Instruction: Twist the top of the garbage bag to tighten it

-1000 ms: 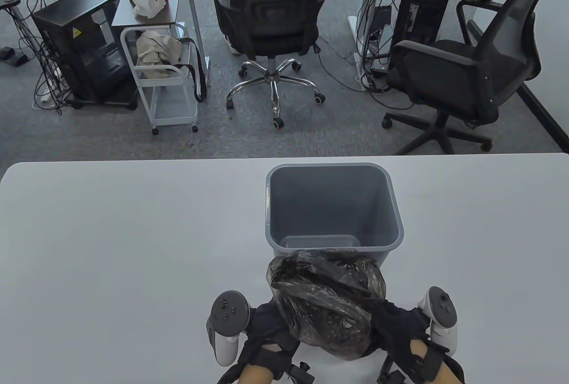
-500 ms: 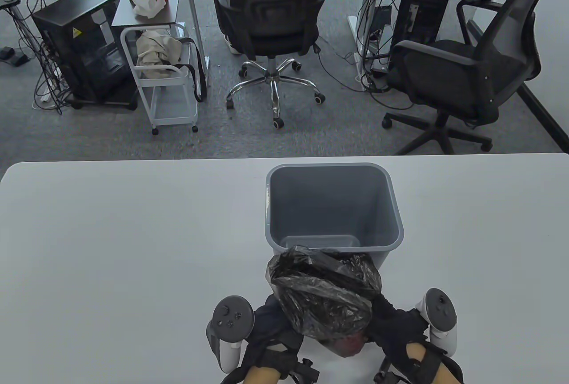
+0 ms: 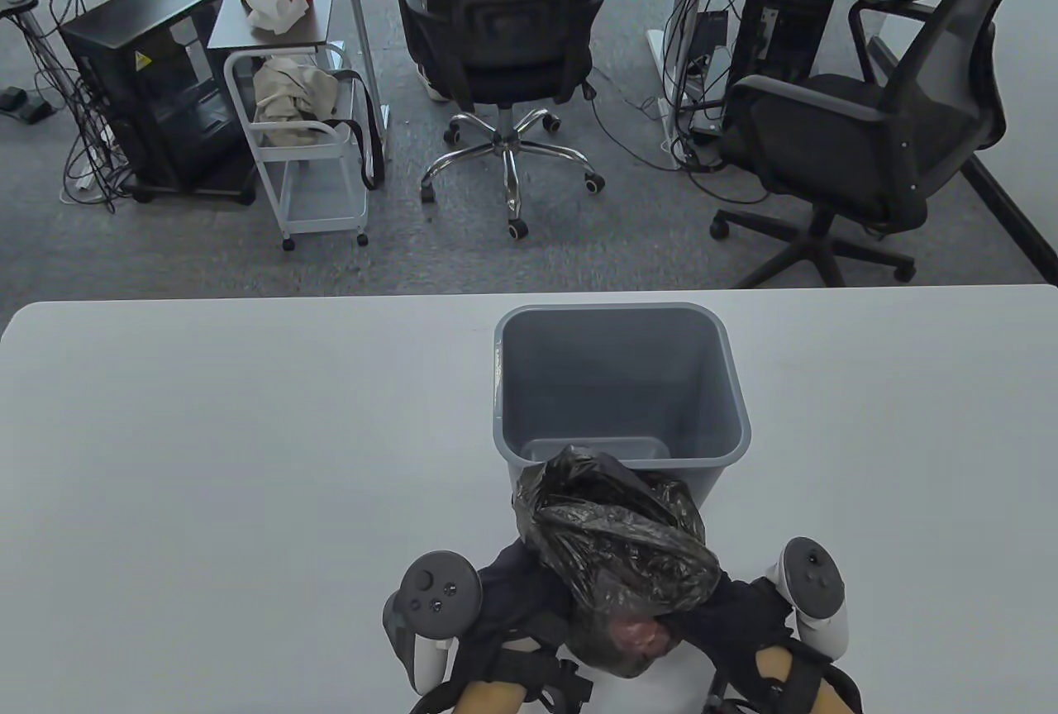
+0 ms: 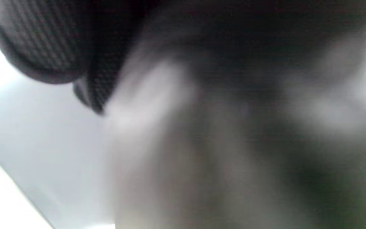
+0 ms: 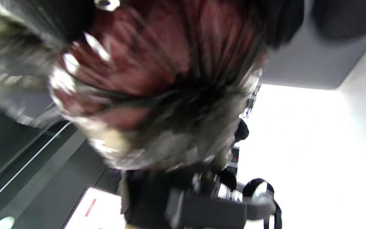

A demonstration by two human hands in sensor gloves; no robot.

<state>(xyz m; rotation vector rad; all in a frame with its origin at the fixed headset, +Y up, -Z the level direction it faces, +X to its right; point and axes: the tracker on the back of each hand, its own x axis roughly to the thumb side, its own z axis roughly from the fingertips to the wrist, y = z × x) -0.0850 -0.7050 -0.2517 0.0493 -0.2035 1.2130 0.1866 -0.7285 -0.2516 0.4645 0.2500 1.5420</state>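
Note:
A full black garbage bag (image 3: 624,561) is held above the table's near edge, in front of the grey bin (image 3: 620,392). Something reddish shows through its stretched underside (image 3: 636,633), and fills the right wrist view (image 5: 157,79). My left hand (image 3: 517,602) grips the bag from the left. My right hand (image 3: 731,611) grips it from the right. The bag hides the fingers of both hands. The left wrist view is a dark blur of bag (image 4: 233,127) with a gloved finger (image 4: 40,44) at the upper left.
The grey bin stands open just beyond the bag, on the white table (image 3: 207,458). Office chairs (image 3: 504,45), a cart (image 3: 306,144) and computer towers stand on the floor behind the table.
The bag has turned and bunched tighter between my hands, its top shifting right. The reddish patch on its underside has come into view. Both hands have edged inward.

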